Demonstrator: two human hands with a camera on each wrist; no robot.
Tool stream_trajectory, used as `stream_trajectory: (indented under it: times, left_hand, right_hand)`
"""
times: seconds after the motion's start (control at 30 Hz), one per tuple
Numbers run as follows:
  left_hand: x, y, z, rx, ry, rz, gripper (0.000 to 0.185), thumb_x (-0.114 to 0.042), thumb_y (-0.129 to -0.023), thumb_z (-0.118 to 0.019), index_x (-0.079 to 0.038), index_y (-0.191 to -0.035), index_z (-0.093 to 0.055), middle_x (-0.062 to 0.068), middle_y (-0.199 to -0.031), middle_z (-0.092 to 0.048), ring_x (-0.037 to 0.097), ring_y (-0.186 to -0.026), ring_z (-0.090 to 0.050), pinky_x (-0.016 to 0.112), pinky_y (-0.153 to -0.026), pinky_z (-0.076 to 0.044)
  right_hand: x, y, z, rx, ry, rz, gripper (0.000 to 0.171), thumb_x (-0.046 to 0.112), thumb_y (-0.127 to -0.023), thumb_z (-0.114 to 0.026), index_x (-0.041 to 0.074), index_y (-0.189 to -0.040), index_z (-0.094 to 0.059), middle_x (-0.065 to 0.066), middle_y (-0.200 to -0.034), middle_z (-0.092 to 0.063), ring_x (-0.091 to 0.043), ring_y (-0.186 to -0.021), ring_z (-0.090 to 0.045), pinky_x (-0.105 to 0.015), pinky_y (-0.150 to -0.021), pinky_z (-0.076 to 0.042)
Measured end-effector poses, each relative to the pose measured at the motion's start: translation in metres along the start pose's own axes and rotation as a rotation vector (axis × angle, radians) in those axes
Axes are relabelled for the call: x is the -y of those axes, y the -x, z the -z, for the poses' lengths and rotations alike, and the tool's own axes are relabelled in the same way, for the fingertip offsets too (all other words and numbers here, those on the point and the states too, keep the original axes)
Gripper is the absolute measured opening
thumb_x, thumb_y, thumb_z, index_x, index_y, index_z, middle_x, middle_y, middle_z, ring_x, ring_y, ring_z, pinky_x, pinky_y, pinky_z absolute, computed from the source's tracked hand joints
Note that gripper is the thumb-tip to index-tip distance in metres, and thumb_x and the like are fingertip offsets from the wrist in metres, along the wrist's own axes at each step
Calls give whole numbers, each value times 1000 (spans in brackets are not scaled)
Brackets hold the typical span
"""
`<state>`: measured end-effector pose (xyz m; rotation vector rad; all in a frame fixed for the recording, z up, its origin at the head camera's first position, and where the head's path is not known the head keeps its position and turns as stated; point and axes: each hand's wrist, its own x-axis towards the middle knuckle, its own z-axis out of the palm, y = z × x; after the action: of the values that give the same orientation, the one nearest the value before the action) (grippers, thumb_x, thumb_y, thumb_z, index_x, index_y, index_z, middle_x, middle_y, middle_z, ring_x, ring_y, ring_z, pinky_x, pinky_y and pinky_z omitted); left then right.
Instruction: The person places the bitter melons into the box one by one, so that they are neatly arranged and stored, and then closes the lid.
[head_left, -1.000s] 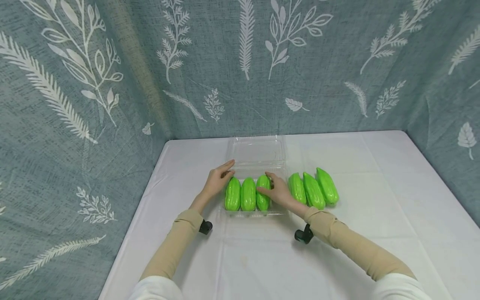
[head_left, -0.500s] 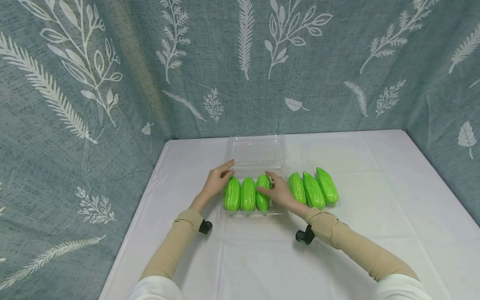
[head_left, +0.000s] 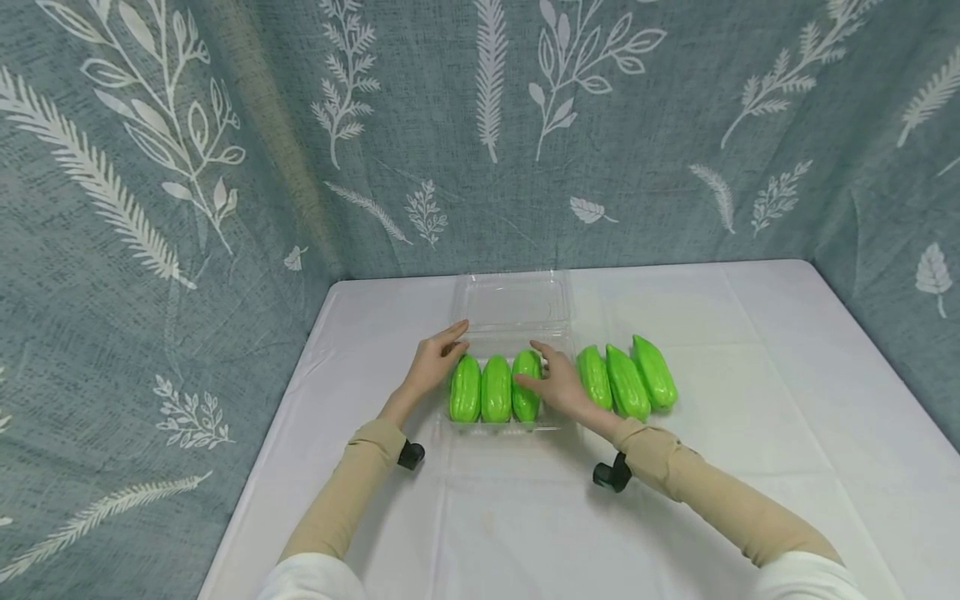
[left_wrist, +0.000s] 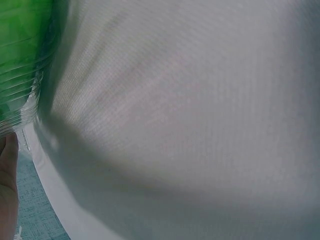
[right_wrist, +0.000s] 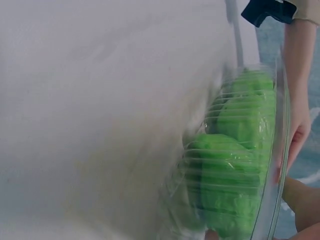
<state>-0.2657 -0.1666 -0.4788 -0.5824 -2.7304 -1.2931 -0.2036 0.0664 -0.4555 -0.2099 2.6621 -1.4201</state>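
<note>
A clear plastic clamshell box [head_left: 512, 333] lies open on the white table, its lid flat behind it. Three green gourds lie side by side in its base: left [head_left: 465, 388], middle [head_left: 496, 390] and right [head_left: 527, 398]. My right hand [head_left: 529, 364] holds the right gourd, thumb on its side and forefinger over its far end. My left hand [head_left: 459, 336] rests with straight fingers on the box's left rim. In the right wrist view the gourds [right_wrist: 235, 165] show through the ribbed plastic, with the left hand [right_wrist: 299, 125] beyond. In the left wrist view a gourd [left_wrist: 15, 55] shows through the plastic.
Three more green gourds [head_left: 626, 380] lie in a row on the white cloth [head_left: 675, 500] just right of the box. Patterned blue-grey curtains [head_left: 187, 208] close in the table at the back and both sides.
My right wrist and forearm have drifted a little to the right. The left hand, the box and all the gourds lie as before.
</note>
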Motion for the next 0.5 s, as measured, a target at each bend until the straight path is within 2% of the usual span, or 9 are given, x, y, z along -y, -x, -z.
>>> stream_trajectory:
  times: [0.3, 0.5]
  left_hand:
    - [0, -1, 0, -1, -7, 1, 43, -12, -96, -55, 0, -137, -48, 14, -144, -46, 30, -127, -52, 43, -100, -49]
    - [0, -1, -1, 2, 0, 5, 42, -13, -97, -55, 0, -136, -48, 14, -144, -46, 30, -129, -49, 42, -101, -47]
  right_hand:
    - [0, 4, 7, -15, 14, 47, 68, 24, -88, -67, 1, -144, -36, -30, -138, -44, -46, -122, -48, -54, -95, -49]
    - [-4, 9, 16, 20, -70, 111, 66, 20, -90, -65, 1, -145, -34, -27, -144, -39, -46, -126, -44, -54, -100, -46]
